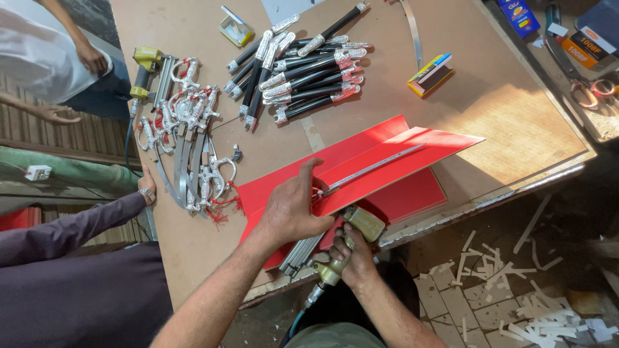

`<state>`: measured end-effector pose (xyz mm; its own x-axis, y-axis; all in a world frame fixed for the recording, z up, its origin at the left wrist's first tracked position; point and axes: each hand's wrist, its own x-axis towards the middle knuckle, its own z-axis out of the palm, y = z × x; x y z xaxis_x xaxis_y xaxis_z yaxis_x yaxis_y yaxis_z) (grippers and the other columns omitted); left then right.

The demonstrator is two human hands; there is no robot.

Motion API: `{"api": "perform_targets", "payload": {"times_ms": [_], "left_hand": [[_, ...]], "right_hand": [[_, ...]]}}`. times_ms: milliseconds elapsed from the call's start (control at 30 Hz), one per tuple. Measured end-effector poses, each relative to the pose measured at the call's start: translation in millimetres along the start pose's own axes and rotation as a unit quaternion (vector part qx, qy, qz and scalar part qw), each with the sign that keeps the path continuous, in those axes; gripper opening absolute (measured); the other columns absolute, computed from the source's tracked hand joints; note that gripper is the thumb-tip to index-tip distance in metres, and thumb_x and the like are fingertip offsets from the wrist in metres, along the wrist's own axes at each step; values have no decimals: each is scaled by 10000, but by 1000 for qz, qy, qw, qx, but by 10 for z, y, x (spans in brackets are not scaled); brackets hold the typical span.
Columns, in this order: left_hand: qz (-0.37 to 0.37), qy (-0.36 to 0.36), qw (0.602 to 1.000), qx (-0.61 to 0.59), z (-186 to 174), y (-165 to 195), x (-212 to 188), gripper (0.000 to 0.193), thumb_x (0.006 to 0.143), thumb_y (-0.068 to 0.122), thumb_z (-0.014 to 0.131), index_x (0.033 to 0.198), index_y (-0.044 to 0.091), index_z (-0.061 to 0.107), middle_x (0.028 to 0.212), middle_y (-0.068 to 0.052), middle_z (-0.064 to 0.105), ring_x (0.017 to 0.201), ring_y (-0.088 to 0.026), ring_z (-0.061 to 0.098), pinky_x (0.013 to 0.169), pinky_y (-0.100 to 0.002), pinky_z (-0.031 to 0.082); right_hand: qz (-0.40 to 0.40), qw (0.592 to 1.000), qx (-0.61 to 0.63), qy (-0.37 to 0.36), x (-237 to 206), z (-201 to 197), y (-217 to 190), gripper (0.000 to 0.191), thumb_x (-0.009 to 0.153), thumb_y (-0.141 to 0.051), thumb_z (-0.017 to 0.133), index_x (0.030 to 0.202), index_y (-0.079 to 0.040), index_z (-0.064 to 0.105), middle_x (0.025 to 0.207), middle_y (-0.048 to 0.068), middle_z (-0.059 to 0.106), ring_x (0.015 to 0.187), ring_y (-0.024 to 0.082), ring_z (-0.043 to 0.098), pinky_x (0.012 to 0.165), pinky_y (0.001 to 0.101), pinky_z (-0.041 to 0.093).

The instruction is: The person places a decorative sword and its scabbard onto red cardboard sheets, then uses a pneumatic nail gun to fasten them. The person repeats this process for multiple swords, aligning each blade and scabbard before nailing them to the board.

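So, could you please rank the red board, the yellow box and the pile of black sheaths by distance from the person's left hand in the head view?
From the left hand:
1. Red board, under the hand.
2. Pile of black sheaths, farther up the table.
3. Yellow box, up and to the right.

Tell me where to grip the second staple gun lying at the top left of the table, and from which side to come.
Grip the staple gun by its dark handle below the yellow-green head, coming from the table's left edge. The handle lies free toward that edge, while the pile of silver-hilted daggers crowds its right side. The left hand presses the red board, and the right hand holds another gun.
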<state>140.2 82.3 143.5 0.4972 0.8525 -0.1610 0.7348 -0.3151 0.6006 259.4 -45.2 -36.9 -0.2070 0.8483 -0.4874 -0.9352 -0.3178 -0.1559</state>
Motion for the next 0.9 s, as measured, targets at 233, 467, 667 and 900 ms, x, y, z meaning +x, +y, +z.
{"api": "perform_targets", "payload": {"times_ms": [233, 467, 667, 900], "left_hand": [[10, 9, 1000, -2, 14, -3, 0, 1003, 602, 269, 790, 1471, 20, 355, 1065, -136, 729, 942, -320, 713, 824, -438, 576], [-3, -1, 1000, 8, 18, -15, 0, 1014, 601, 271, 786, 1479, 27, 342, 1075, -134, 728, 931, -321, 711, 813, -442, 577], [15, 5, 1000, 3, 59, -21, -34, 1004, 598, 283, 793, 1470, 37, 360, 1069, -107, 735, 932, -321, 709, 810, -450, 569], [2, 6, 1000, 8, 28, -11, -43, 996, 595, 280, 791, 1466, 46, 369, 1080, -95, 730, 944, -319, 702, 818, -446, 564]], "right_hand": [[23, 1000, -1, 3, 4, 24, -36, 226, 909, -358, 702, 879, -145, 636, 481, -62, 409, 457, 88, 474, 753, 566, 620], [14, 1000, 1, -14, 1, 37, -52, 211, 909, -342, 717, 862, -155, 633, 482, -59, 437, 440, 91, 482, 668, 480, 608], [-39, 998, 15, 35, -17, 10, -60, 156, 914, -215, 714, 998, -104, 643, 828, 3, 672, 494, 32, 496, 443, 200, 431], [-28, 999, 20, 26, -3, 4, -49, 143, 920, -203, 712, 1007, -119, 635, 839, -2, 658, 477, 36, 488, 437, 201, 424]]}}
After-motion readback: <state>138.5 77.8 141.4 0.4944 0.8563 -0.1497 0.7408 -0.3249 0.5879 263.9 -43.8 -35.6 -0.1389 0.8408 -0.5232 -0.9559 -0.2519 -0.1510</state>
